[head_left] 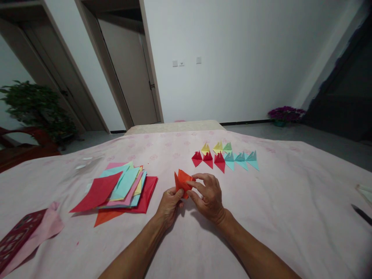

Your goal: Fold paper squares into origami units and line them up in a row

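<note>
An orange folded paper with pointed flaps is held up above the cloth between both hands. My left hand pinches its lower left part, thumb in front. On the right side, the thumb and fingers of my right hand close on the paper's edge. Beyond the hands stand finished-looking paper cranes in rows: red cranes, light blue cranes, yellow cranes and a green crane. To the left lies a loose pile of coloured paper sheets.
The table wears a pale pink flowered cloth. At its left front lie a dark red patterned box and a pink paper. A clear plastic wrapper sits behind the pile. A dark pointed object lies at the right edge.
</note>
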Available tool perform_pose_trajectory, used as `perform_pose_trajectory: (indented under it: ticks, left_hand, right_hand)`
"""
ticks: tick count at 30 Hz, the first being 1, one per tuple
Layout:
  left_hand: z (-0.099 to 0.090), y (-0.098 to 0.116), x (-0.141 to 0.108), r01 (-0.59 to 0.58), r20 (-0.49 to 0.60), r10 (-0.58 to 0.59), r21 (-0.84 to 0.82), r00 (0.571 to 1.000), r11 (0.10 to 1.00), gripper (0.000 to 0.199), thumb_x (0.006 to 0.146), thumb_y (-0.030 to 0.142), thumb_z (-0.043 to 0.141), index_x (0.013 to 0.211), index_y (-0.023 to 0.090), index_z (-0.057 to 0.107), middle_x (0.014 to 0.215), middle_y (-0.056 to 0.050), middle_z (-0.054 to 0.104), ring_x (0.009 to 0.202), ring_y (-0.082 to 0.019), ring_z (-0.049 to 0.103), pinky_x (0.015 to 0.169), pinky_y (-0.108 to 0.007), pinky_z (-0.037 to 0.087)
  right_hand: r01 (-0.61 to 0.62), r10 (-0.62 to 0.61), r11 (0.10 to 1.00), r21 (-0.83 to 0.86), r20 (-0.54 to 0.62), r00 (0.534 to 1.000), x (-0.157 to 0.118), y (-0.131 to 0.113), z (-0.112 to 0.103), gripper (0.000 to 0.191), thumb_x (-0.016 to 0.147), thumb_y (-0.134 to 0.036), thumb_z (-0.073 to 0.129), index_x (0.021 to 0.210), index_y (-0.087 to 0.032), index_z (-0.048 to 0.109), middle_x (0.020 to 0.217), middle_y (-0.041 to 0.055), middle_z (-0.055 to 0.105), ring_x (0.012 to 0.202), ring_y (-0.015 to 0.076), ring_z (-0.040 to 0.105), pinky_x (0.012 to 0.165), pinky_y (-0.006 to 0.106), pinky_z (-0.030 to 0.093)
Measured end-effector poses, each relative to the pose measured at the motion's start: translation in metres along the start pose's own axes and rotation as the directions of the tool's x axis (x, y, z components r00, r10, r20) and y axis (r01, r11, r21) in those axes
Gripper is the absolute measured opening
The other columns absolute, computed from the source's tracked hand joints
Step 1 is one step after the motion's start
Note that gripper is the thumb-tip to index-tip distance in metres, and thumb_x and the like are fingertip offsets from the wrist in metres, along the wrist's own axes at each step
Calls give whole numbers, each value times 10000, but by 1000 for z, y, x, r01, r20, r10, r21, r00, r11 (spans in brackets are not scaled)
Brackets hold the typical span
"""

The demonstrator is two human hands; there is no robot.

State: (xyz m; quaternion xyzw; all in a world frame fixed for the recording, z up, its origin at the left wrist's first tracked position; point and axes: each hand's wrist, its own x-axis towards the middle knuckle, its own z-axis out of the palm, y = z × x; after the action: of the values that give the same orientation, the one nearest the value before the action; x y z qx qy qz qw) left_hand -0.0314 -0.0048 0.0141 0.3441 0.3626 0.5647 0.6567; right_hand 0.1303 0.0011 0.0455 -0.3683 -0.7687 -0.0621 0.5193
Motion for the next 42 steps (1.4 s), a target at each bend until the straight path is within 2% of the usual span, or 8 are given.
perform_pose_trajectory:
  ticks: [9, 13, 19, 23, 28, 34, 38, 42]
  left_hand:
    - [3, -3, -1, -63, -35, 66, 77, 997, 995, 492, 580, 517, 866, 760, 75, 746, 684, -46, 636, 516, -61, 456, 438, -173, 362]
    - [4, -2, -3, -71, -21, 73, 92, 997, 993, 487, 594, 491, 865, 837, 83, 758, 694, -37, 638, 504, -56, 448, 429, -170, 357]
    - [7, 1, -4, -74, -45, 78, 87, 996, 993, 427, 619, 440, 860, 817, 76, 752, 698, -41, 638, 508, -61, 462, 429, -169, 379]
    - [8, 1, -4, -79, -79, 83, 63, 993, 995, 403, 633, 413, 855, 837, 79, 758, 689, -40, 633, 517, -61, 468, 423, -157, 379]
    - [8, 0, -4, -87, -79, 90, 43, 993, 995, 401, 612, 404, 869, 832, 87, 761, 715, -56, 653, 556, -80, 508, 423, -156, 401]
    - [8, 0, -4, -88, -78, 94, 72, 992, 993, 403, 620, 412, 861, 813, 74, 755, 704, -63, 656, 548, -82, 509, 423, -161, 406]
    - [8, 0, -4, -80, -80, 87, 83, 993, 993, 383, 646, 392, 845, 840, 75, 753, 711, -50, 649, 534, -69, 492, 429, -160, 398]
    - [7, -1, -5, -92, -75, 101, 108, 992, 990, 365, 680, 399, 819, 838, 77, 750, 746, -59, 665, 545, -72, 493, 447, -169, 401]
  right_hand:
    - [-46, 46, 999, 13, -19, 999, -1, -3, 4, 115, 816, -221, 708, 922, -262, 724, 1064, 58, 657, 967, 240, 550, 840, 413, 440]
    - [-100, 101, 990, 95, -5, 995, -4, -3, 6, 114, 818, -172, 687, 869, -266, 727, 1072, 49, 649, 973, 235, 547, 839, 411, 446]
    - [-190, 191, 966, 174, 13, 982, -5, -5, 12, 84, 820, -173, 692, 818, -250, 725, 1065, 57, 643, 1006, 241, 540, 838, 407, 465]
    - [-150, 156, 979, 141, -36, 987, -6, -5, 14, 131, 822, -158, 696, 895, -263, 729, 987, 47, 672, 950, 231, 559, 817, 406, 466]
    - [-64, 68, 992, 104, -36, 997, -7, -6, 11, 237, 821, -129, 689, 1013, -267, 699, 958, 25, 720, 939, 230, 571, 827, 413, 453]
    - [-52, 54, 995, 88, -27, 998, -8, -7, 11, 274, 828, -146, 679, 1083, -245, 681, 906, 35, 718, 927, 232, 581, 795, 396, 447]
    - [-162, 164, 980, 112, -14, 986, -10, -6, 15, 232, 858, -171, 644, 1071, -245, 700, 900, 47, 680, 880, 214, 590, 772, 373, 461]
    - [-306, 311, 937, 169, -4, 950, -12, -7, 19, 265, 866, -193, 637, 1116, -263, 690, 897, 42, 651, 849, 202, 592, 786, 367, 487]
